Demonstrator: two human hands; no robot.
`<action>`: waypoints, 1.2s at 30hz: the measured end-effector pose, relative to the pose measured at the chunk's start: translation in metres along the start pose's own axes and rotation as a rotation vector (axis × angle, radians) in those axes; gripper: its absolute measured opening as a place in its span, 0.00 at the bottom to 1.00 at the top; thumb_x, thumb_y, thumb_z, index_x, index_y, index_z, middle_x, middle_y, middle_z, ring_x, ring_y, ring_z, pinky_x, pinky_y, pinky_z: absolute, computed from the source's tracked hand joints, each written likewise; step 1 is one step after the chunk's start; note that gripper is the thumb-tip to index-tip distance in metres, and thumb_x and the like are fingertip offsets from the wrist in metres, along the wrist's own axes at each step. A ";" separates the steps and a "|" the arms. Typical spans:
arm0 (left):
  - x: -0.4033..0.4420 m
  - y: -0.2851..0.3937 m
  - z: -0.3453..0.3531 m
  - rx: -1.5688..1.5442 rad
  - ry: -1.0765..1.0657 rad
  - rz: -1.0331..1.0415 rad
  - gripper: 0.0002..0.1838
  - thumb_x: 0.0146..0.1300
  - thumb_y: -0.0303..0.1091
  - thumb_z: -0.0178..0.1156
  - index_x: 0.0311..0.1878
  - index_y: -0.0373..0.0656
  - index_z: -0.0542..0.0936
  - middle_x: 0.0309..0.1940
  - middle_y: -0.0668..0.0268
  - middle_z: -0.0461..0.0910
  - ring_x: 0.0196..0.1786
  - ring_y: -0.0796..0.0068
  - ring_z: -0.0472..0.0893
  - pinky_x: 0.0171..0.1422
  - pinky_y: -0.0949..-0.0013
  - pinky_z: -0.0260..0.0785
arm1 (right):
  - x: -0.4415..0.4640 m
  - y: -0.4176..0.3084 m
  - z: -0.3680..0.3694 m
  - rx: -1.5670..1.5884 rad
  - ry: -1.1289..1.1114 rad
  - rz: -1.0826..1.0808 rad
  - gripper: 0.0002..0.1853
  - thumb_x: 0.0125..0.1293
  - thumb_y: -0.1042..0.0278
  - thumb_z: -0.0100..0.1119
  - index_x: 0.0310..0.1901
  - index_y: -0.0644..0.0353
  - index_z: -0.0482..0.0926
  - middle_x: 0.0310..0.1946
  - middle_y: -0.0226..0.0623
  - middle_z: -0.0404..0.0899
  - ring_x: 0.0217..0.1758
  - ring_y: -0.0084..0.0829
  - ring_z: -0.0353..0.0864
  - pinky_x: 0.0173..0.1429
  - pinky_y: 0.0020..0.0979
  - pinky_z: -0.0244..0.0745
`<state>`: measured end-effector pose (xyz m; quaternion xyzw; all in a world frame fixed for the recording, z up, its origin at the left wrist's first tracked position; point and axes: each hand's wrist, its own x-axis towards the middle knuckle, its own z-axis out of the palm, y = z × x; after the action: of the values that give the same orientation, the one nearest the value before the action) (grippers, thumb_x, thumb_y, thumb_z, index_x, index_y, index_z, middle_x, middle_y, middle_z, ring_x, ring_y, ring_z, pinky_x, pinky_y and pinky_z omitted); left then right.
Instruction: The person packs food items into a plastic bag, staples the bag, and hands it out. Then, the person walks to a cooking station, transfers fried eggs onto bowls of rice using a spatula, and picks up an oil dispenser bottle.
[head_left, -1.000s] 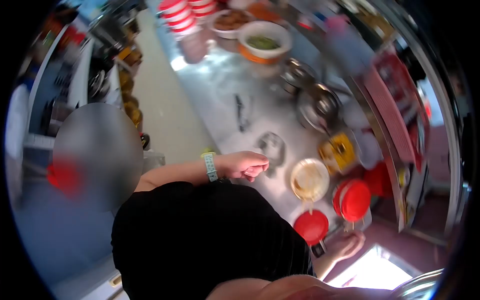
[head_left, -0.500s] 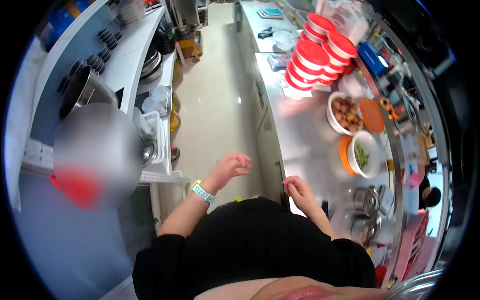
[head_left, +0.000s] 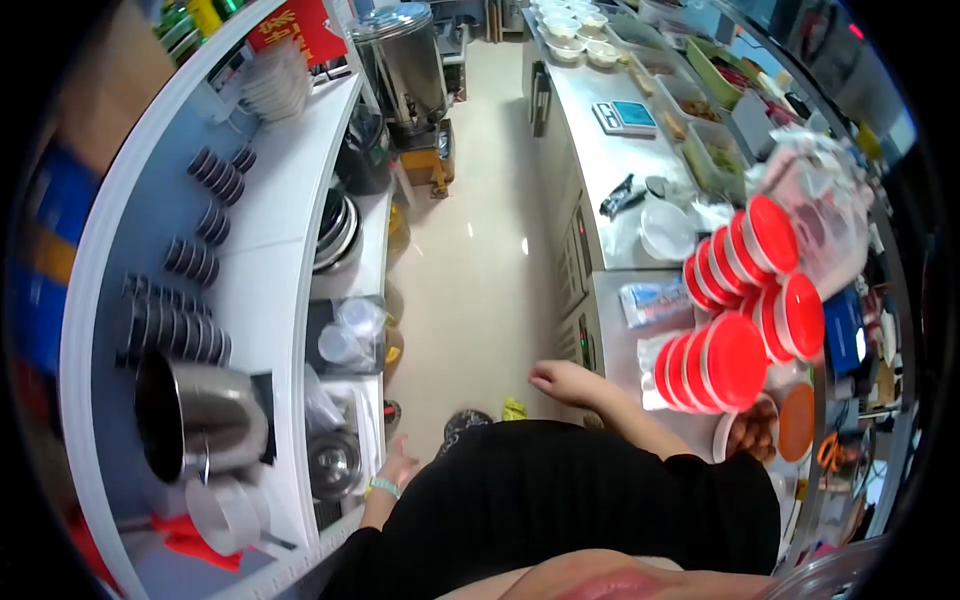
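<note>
My left hand (head_left: pixel 399 466), with a watch on its wrist, hangs low beside the left shelf unit. Its fingers look apart and hold nothing; a round metal lid (head_left: pixel 334 465) on the lower shelf is the nearest thing to it. Over the aisle, by the front of the right counter, is my right hand (head_left: pixel 562 382). Its fingers are curled in, and nothing shows in them. On the counter to its right stand stacked tubs with red lids (head_left: pixel 733 362). Behind them, partly hidden by my body, is a bowl of brown round food (head_left: pixel 752 432).
Ahead runs the tiled aisle (head_left: pixel 485 220). A large steel urn (head_left: pixel 402 70) stands at its left. The left shelf bears a steel pot (head_left: pixel 205 420) and stacked dark cups (head_left: pixel 190 335). On the right counter are a scale (head_left: pixel 625 118) and a white bowl (head_left: pixel 667 231).
My view has moved forward along the aisle, so the red-lidded tubs are closer. My left hand has dropped lower and to the left. My right hand now reaches over the aisle.
</note>
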<state>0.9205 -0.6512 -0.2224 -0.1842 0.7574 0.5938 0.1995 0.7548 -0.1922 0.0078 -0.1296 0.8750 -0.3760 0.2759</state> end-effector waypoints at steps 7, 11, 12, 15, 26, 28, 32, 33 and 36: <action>0.173 0.179 0.002 0.119 -0.045 -0.241 0.22 0.61 0.26 0.58 0.60 0.36 0.73 0.48 0.53 0.79 0.62 0.59 0.72 0.60 0.61 0.70 | 0.250 -0.034 -0.176 0.072 0.059 -0.163 0.15 0.68 0.60 0.51 0.47 0.60 0.81 0.44 0.48 0.82 0.48 0.48 0.80 0.54 0.40 0.75; 0.358 0.275 0.018 0.295 0.160 0.284 0.18 0.62 0.32 0.62 0.53 0.33 0.78 0.50 0.50 0.79 0.58 0.61 0.77 0.63 0.61 0.70 | 0.349 0.004 -0.257 0.241 0.191 -0.041 0.15 0.70 0.61 0.50 0.46 0.61 0.81 0.42 0.48 0.82 0.47 0.44 0.81 0.53 0.37 0.75; 0.411 0.321 0.023 0.178 0.027 0.150 0.16 0.64 0.34 0.60 0.50 0.33 0.79 0.46 0.52 0.81 0.52 0.64 0.80 0.56 0.65 0.73 | 0.371 0.020 -0.282 0.232 0.203 -0.029 0.15 0.70 0.61 0.50 0.46 0.61 0.81 0.42 0.48 0.82 0.47 0.44 0.81 0.53 0.37 0.75; 0.534 0.520 0.064 0.324 -0.198 0.027 0.15 0.71 0.39 0.53 0.49 0.39 0.82 0.26 0.65 0.81 0.26 0.77 0.79 0.34 0.73 0.74 | 0.412 0.058 -0.349 0.132 0.203 0.130 0.14 0.70 0.61 0.51 0.46 0.61 0.81 0.39 0.43 0.83 0.44 0.36 0.81 0.51 0.34 0.75; 0.747 1.059 0.207 -0.820 -1.419 0.361 0.25 0.70 0.55 0.51 0.60 0.48 0.64 0.71 0.47 0.59 0.74 0.54 0.60 0.77 0.49 0.49 | 0.611 0.173 -0.624 0.558 0.487 0.239 0.13 0.72 0.62 0.53 0.46 0.63 0.81 0.41 0.35 0.84 0.48 0.27 0.81 0.54 0.30 0.74; 0.759 1.129 0.207 -0.977 -1.599 0.537 0.33 0.60 0.63 0.60 0.53 0.47 0.63 0.71 0.38 0.55 0.76 0.51 0.54 0.78 0.48 0.42 | 0.669 0.152 -0.707 0.268 0.400 0.249 0.12 0.71 0.64 0.54 0.47 0.62 0.80 0.43 0.37 0.84 0.48 0.28 0.81 0.55 0.29 0.74; 0.819 1.235 0.202 -1.155 -1.766 0.736 0.34 0.54 0.64 0.63 0.47 0.44 0.66 0.66 0.35 0.58 0.72 0.53 0.56 0.74 0.52 0.42 | 0.806 0.098 -0.845 0.205 0.352 -0.089 0.11 0.71 0.66 0.51 0.46 0.61 0.80 0.42 0.41 0.81 0.47 0.37 0.80 0.53 0.34 0.74; 0.851 1.253 0.202 -1.148 -1.780 0.753 0.32 0.54 0.61 0.63 0.47 0.43 0.67 0.65 0.37 0.59 0.70 0.55 0.57 0.72 0.54 0.43 | 0.839 0.089 -0.872 0.175 0.349 -0.136 0.10 0.71 0.68 0.51 0.46 0.61 0.80 0.42 0.39 0.81 0.47 0.35 0.80 0.52 0.33 0.74; 0.947 1.302 0.202 -1.111 -1.799 0.795 0.27 0.56 0.55 0.61 0.47 0.43 0.68 0.60 0.42 0.62 0.64 0.60 0.60 0.66 0.58 0.47 | 0.926 0.077 -0.951 0.114 0.334 -0.232 0.09 0.71 0.70 0.51 0.46 0.61 0.80 0.43 0.38 0.81 0.47 0.33 0.80 0.53 0.32 0.74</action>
<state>-0.5422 -0.1989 0.3163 0.5011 -0.0256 0.7867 0.3596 -0.5528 0.0161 0.1321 -0.1498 0.8652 -0.4703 0.0885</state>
